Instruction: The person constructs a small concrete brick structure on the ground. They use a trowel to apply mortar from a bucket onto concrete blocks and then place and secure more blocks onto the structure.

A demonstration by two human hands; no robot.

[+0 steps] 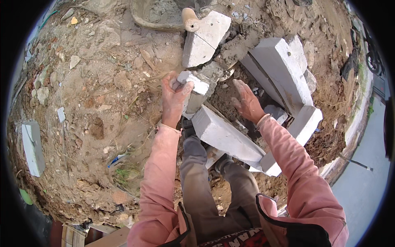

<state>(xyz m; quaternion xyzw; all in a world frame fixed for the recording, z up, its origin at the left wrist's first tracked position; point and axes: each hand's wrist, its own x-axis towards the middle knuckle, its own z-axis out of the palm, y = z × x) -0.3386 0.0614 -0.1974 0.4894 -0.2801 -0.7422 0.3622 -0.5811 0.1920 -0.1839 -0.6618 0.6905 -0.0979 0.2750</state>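
Observation:
My left hand grips a small white block piece that sits on wet grey mortar at the centre. My right hand is held open to the right of it, its fingers apart, over a gap between the blocks. A long white block lies slanting below both hands, and a short white block lies beyond it on the right. Taller white blocks stand at upper right. Above the small piece is another white block, with a light wooden tool handle at its top.
A tub of grey mortar sits at the top. A loose white block lies at far left among rubble and soil. My legs are below my hands. At right, a pale kerb borders pavement, with a dark wheel at the edge.

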